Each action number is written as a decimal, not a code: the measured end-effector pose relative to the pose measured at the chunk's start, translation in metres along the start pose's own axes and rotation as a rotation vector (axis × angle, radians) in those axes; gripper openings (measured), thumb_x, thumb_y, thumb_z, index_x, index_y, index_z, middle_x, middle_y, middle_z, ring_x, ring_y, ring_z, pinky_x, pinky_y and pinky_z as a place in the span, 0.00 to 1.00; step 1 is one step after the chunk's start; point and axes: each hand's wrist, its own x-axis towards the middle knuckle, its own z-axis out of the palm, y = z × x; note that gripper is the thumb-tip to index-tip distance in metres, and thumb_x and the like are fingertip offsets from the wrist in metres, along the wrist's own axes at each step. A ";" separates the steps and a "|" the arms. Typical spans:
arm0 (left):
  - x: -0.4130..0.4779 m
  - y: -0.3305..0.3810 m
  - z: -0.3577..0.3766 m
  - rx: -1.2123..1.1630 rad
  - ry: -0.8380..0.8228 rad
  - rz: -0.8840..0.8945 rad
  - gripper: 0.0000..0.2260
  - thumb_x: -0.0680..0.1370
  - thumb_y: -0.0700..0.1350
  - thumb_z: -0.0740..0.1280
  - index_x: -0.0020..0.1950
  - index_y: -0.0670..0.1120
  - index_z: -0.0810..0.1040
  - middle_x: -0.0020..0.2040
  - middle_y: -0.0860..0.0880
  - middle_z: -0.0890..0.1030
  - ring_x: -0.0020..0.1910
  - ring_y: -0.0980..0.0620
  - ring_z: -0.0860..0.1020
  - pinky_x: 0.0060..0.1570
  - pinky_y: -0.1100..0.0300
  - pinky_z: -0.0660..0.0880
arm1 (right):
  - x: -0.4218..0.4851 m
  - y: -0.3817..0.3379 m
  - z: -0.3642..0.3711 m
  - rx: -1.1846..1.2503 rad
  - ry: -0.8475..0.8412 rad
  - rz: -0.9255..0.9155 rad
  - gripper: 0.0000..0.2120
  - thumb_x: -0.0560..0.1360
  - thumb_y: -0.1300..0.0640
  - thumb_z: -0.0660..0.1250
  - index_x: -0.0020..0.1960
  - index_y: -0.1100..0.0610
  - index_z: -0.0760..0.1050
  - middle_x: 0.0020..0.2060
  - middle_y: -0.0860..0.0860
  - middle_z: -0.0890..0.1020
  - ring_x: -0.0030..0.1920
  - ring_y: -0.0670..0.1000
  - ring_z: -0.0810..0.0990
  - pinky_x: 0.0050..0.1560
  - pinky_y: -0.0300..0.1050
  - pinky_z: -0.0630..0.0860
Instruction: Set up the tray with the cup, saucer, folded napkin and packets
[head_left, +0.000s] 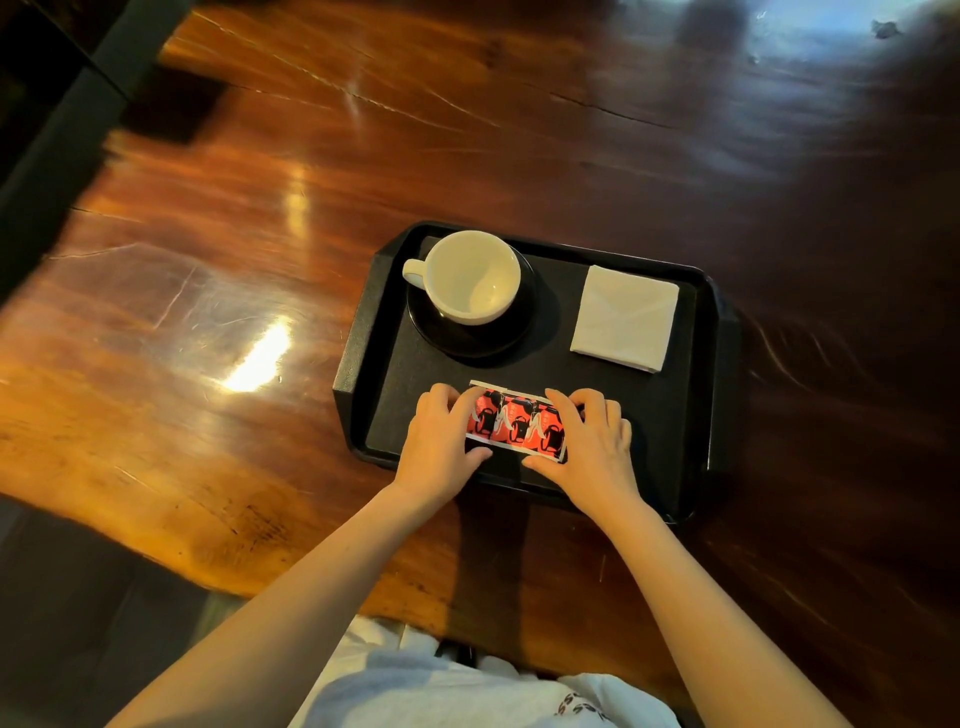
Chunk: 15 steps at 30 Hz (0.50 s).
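Fingers (561, 405) pinch three red packets (514, 423); their print is unreadable.

Black plastic tray (358, 332) sitting on glossy wooden table (260, 234). White ceramic cup (475, 275) standing on black round saucer (478, 345), back left in tray; white folded napkin (626, 319) lying back right; red printed packets (517, 423) lying front middle.

Black tray (358, 364), white cup (475, 275), black saucer (467, 344), white napkin (623, 319), red-and-black packets (514, 423), reddish-brown table (415, 156)
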 end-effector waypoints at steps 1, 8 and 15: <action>0.001 0.001 0.000 0.020 0.005 0.010 0.31 0.72 0.48 0.72 0.72 0.49 0.64 0.63 0.46 0.68 0.63 0.50 0.66 0.59 0.58 0.69 | -0.001 0.001 0.000 0.001 0.002 -0.002 0.39 0.68 0.41 0.70 0.73 0.48 0.57 0.66 0.52 0.64 0.65 0.53 0.61 0.67 0.51 0.60; 0.002 0.004 0.005 0.061 0.027 0.030 0.27 0.74 0.48 0.70 0.71 0.48 0.66 0.63 0.46 0.69 0.62 0.50 0.67 0.59 0.58 0.70 | -0.001 0.003 -0.003 0.019 -0.004 -0.011 0.37 0.69 0.43 0.70 0.73 0.48 0.58 0.66 0.51 0.64 0.65 0.53 0.61 0.67 0.50 0.60; 0.001 0.006 -0.005 0.074 0.044 0.039 0.26 0.74 0.48 0.69 0.70 0.48 0.66 0.62 0.45 0.69 0.61 0.49 0.67 0.58 0.57 0.70 | 0.001 0.000 -0.011 0.041 -0.050 -0.003 0.40 0.68 0.40 0.70 0.74 0.49 0.56 0.67 0.52 0.62 0.67 0.53 0.60 0.68 0.52 0.59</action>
